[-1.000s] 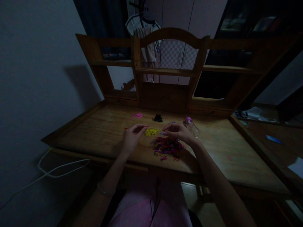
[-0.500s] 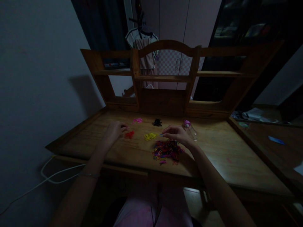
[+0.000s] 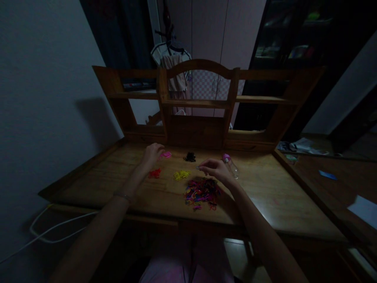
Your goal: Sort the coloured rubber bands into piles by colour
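My left hand [image 3: 152, 153] is over the pink rubber bands [image 3: 166, 155] at the back left. Its fingers are bent together, and whatever is between them is hidden. In my right hand [image 3: 216, 169], thumb and forefinger pinch a small pale rubber band [image 3: 198, 168]. Below that hand lies a heap of mixed-colour rubber bands [image 3: 202, 192]. A yellow pile [image 3: 182, 175] rests to the left of the right hand's fingertips, with a black pile [image 3: 190, 157] behind it. Red rubber bands [image 3: 154, 173] form a small pile nearer me than the left hand.
A clear bottle with a pink top [image 3: 231, 165] lies behind my right hand. The wooden shelf unit [image 3: 197, 103] borders the desk's back. White cables [image 3: 63, 224] hang at the front left. Another surface at right holds a blue packet [image 3: 327, 175] and white paper [image 3: 363, 210].
My left hand has moved from near the red pile back to the pink one. The right hand still pinches the pale band, and the whole view has shifted slightly.
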Motion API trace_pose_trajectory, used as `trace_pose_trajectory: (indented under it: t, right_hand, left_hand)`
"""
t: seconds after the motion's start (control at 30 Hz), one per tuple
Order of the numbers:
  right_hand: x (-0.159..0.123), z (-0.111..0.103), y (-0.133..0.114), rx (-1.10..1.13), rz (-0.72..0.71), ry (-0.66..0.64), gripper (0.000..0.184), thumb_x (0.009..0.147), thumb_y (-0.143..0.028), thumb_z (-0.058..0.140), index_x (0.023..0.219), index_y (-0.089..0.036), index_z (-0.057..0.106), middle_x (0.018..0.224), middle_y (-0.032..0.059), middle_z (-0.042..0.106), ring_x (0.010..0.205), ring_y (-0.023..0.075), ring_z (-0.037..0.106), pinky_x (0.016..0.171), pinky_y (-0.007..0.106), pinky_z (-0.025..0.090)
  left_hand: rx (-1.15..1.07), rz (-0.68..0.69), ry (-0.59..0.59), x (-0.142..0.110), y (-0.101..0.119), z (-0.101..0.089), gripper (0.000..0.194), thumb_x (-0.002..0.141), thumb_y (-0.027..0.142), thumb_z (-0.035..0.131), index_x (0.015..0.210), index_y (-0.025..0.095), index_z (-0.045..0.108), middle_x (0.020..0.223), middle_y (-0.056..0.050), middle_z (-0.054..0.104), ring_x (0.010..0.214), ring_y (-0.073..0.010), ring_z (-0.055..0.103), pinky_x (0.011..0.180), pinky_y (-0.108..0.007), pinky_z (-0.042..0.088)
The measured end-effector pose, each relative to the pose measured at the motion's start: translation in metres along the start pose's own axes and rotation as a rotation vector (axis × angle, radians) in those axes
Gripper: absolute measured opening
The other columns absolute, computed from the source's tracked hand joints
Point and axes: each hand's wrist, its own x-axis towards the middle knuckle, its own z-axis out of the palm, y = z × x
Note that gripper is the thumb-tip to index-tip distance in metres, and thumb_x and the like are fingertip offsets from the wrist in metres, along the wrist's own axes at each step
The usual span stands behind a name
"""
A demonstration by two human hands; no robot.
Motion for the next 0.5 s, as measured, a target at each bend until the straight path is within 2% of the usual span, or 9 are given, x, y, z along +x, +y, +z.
trace_pose_trajectory:
  t: [0.17,0.23,0.33,0.4,0.5]
  right_hand:
    - [0.001,-0.003,0.019,-0.426,-0.114,0.32,0.014,0.085,-0.031,0.059,0.087,-0.02,0.068,0.084,0.0055,0.068,0.075,0.0175,0.06,0.071,0.03,0.043]
    - [0.001,-0.004,0.025,-0.57,-0.122,0.341,0.012,0.086,-0.026,0.057,0.086,-0.021,0.067,0.084,0.005,0.067,0.075,0.0175,0.059,0.071,0.03,0.042]
    - [0.0,-0.003,0.028,-0.685,-0.139,0.321,0.013,0.087,-0.023,0.054,0.085,-0.02,0.066,0.083,0.0048,0.066,0.074,0.0168,0.058,0.07,0.029,0.04]
    - [0.0,-0.002,0.028,-0.724,-0.149,0.334,0.014,0.088,-0.023,0.053,0.084,-0.02,0.066,0.083,0.0048,0.065,0.074,0.0166,0.058,0.071,0.028,0.04]
    - [0.0,-0.002,0.026,-0.741,-0.163,0.371,0.015,0.089,-0.023,0.051,0.083,-0.02,0.065,0.084,0.0047,0.064,0.075,0.0168,0.058,0.072,0.028,0.039]
  left_hand:
    - [-0.047,0.1,-0.04,-0.04,0.037,-0.001,0.025,0.088,0.031,0.05,0.095,0.018,0.07,0.1,-0.009,0.068,0.096,-0.0229,0.062,0.091,-0.034,0.045]
    - [-0.094,0.184,-0.084,-0.061,0.058,0.0,0.025,0.09,0.032,0.05,0.095,0.019,0.07,0.101,-0.008,0.068,0.098,-0.0229,0.061,0.092,-0.035,0.044]
    - [-0.17,0.267,-0.245,-0.088,0.087,-0.001,0.024,0.091,0.029,0.049,0.095,0.02,0.071,0.099,-0.007,0.068,0.094,-0.0213,0.062,0.088,-0.033,0.046]
    - [-0.22,0.299,-0.341,-0.099,0.101,-0.002,0.023,0.091,0.029,0.049,0.096,0.021,0.071,0.098,-0.007,0.067,0.093,-0.0203,0.062,0.086,-0.032,0.046]
    - [-0.282,0.323,-0.417,-0.105,0.112,-0.004,0.023,0.091,0.027,0.051,0.097,0.021,0.072,0.095,-0.006,0.067,0.091,-0.0199,0.062,0.084,-0.031,0.046]
